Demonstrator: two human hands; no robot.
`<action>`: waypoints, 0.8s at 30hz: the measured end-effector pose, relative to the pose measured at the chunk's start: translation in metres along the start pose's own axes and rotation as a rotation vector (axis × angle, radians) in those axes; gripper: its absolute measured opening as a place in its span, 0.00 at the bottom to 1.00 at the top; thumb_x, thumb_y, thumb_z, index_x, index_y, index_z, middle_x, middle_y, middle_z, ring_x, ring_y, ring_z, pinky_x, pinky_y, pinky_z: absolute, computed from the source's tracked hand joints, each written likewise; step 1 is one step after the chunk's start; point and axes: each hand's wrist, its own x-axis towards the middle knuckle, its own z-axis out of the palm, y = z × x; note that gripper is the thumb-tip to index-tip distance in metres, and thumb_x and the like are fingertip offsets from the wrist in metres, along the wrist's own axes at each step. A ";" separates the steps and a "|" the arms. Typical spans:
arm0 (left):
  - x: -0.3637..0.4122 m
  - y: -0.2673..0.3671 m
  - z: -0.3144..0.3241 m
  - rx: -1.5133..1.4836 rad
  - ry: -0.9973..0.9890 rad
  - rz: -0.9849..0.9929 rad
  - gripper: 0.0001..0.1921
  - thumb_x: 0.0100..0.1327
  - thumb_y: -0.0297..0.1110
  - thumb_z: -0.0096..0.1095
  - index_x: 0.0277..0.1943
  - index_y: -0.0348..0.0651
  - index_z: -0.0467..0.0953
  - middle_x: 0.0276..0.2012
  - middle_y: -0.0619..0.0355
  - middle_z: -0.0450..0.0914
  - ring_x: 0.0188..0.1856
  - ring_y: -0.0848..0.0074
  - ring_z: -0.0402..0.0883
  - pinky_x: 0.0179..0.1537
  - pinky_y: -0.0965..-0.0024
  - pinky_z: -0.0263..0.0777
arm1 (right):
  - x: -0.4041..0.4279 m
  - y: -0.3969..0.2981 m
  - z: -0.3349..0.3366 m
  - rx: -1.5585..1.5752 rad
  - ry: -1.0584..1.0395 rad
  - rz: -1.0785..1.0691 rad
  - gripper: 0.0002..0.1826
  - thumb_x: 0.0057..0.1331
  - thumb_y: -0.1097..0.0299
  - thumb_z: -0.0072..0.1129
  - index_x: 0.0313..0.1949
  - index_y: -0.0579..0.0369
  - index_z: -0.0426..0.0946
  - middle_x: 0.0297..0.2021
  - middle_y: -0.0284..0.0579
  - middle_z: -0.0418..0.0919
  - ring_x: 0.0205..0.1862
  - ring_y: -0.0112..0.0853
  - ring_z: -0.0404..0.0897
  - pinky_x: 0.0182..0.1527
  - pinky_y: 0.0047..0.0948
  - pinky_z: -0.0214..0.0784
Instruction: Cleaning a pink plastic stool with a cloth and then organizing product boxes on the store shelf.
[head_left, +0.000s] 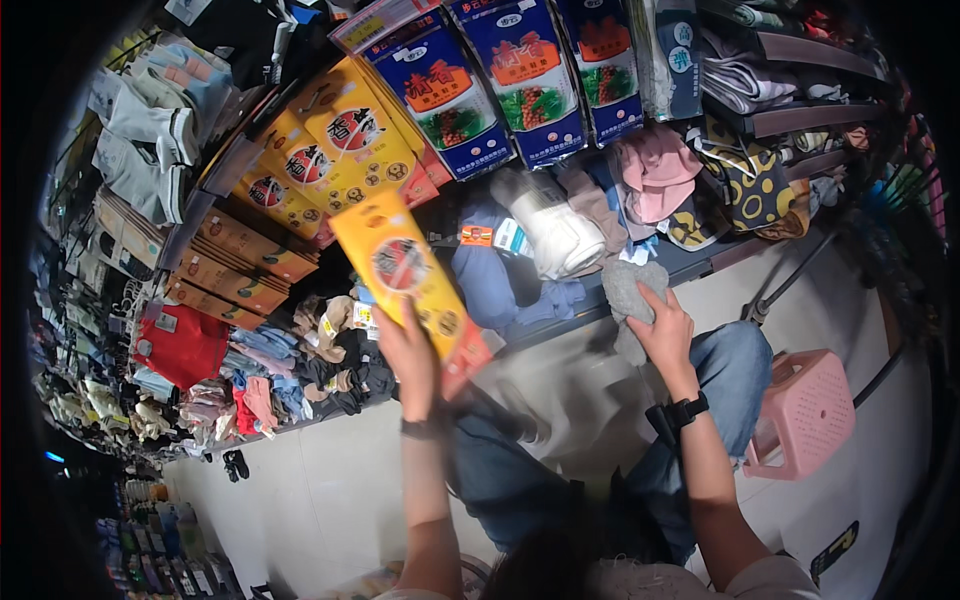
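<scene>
My left hand (409, 360) grips a yellow and orange insole packet (420, 289), held tilted in front of the shelf and slightly blurred. More yellow packets (322, 154) of the same look hang behind it. A crumpled grey cloth (634, 292) is in my right hand (664, 334), the fingers closed over its right side. This cloth is at the front edge of the bottom shelf (592, 319). Between my two hands, blue-grey folded garments (487, 281) and a white bundle of fabric (559, 229) lie on that shelf.
Blue insole packets (525, 82) hang above the shelf. Orange-brown packets (232, 266), a red garment (180, 345) and heaped small clothes are at the left. A pink plastic stool (806, 416) stands right of my knee. A small dark item (235, 465) lies on the tiled floor (315, 495).
</scene>
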 end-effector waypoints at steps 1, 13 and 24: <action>0.016 0.011 -0.009 -0.060 -0.063 -0.178 0.14 0.72 0.39 0.50 0.46 0.33 0.67 0.31 0.51 0.78 0.28 0.72 0.76 0.30 0.71 0.69 | -0.001 0.002 -0.003 0.001 0.002 0.006 0.34 0.44 0.62 0.72 0.55 0.34 0.76 0.51 0.68 0.73 0.42 0.56 0.79 0.45 0.44 0.74; 0.125 -0.033 -0.054 -0.251 -0.071 0.094 0.14 0.74 0.39 0.48 0.47 0.34 0.66 0.40 0.57 0.75 0.41 0.82 0.72 0.43 0.77 0.67 | -0.006 0.007 -0.011 -0.058 0.006 -0.036 0.34 0.45 0.62 0.72 0.55 0.35 0.75 0.48 0.56 0.75 0.39 0.53 0.80 0.41 0.43 0.75; 0.143 -0.053 -0.050 -0.428 0.035 0.012 0.16 0.74 0.40 0.48 0.49 0.32 0.65 0.42 0.54 0.77 0.40 0.79 0.75 0.43 0.75 0.70 | -0.008 0.009 -0.018 -0.046 0.012 -0.011 0.33 0.45 0.63 0.72 0.54 0.36 0.76 0.45 0.54 0.76 0.38 0.52 0.80 0.39 0.43 0.74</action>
